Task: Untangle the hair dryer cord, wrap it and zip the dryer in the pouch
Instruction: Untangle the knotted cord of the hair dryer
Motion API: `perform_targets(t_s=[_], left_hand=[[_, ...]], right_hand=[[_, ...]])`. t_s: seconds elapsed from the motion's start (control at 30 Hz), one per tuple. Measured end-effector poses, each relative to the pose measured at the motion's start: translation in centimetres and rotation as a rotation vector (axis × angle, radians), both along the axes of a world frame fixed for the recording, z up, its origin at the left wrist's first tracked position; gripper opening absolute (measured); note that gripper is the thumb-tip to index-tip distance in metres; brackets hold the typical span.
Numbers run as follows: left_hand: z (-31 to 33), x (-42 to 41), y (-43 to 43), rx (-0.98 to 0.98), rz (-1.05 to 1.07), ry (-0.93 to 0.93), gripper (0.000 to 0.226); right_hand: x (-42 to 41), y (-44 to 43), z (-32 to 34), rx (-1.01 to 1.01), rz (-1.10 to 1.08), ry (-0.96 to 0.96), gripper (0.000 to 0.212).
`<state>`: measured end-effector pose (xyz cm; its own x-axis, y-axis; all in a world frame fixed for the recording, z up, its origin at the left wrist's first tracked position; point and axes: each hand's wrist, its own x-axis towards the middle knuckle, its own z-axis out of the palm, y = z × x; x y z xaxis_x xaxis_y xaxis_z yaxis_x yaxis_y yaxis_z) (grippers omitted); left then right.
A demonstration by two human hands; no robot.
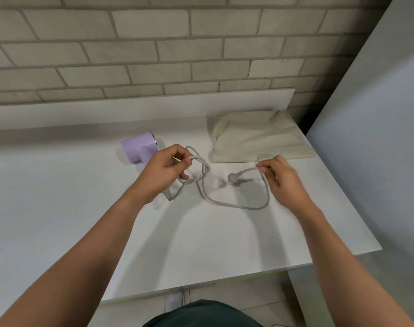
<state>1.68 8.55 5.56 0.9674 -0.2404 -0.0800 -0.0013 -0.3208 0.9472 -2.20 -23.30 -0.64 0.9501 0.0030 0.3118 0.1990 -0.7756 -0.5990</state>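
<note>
Head view, from your body outward: at 6 o'clock of the frame sits the dark cloth of your clothing (201,312), with a pale shoe (174,302) on the tiled floor just to its 10 o'clock. Both bare forearms reach up over the white counter (59,208). Between them the grey cord (236,206) sags in a wide curve that lies on the counter, at 6 o'clock of the gap between your hands. Your left hand (164,171) has its fingers curled round a loop of the cord, thumb and forefinger pinching it. At the hand's 4 o'clock the strands cross over one another in a loose tangle, and one strand runs under your wrist. Your right hand (283,178) pinches the cord close to its free end and holds it off the surface. The plug (231,177) sticks out at 9 o'clock of that hand, above its own shadow. The lilac hair dryer (140,147) lies on the counter at 11 o'clock of your left hand, its handle partly hidden behind your fingers. The cream cloth pouch (257,138) lies flat at 12 o'clock of your right hand, near the counter's far right corner; whether it is open I cannot tell. Behind both runs a low white ledge (130,107), then the pale brick wall (154,43). A plain white panel (378,114) stands at 3 o'clock.
</note>
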Motion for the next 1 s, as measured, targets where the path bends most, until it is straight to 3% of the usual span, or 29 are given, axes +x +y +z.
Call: perform_targets(t_s=[0.33, 0.4, 0.57, 0.63, 0.83, 1.0], left_hand=[[0.4, -0.2, 0.1, 0.067, -0.007, -0.178, 0.003], [0.5, -0.2, 0.0, 0.068, 0.003, -0.208, 0.004], [0.3, 0.1, -0.3, 0.082, -0.006, -0.260, 0.005], [0.4, 0.1, -0.4, 0.086, -0.022, -0.291, 0.004], [-0.1, 0.5, 0.0, 0.047, -0.081, -0.269, 0.006], [-0.5, 0.9, 0.0, 0.063, -0.124, -0.244, 0.029]], right_hand=[[-1.0, 0.8, -5.0, -0.478, 0.114, 0.316, 0.024], [-0.4, 2.2, -3.6, -0.440, 0.089, 0.253, 0.026], [0.2, 9.0, 3.4, 0.081, 0.154, -0.077, 0.022], [0.7, 11.3, 5.2, 0.144, 0.187, -0.129, 0.025], [2.4, 12.6, 5.0, -0.145, 0.114, -0.298, 0.020], [2.6, 13.1, 4.0, -0.281, 0.107, -0.395, 0.021]])
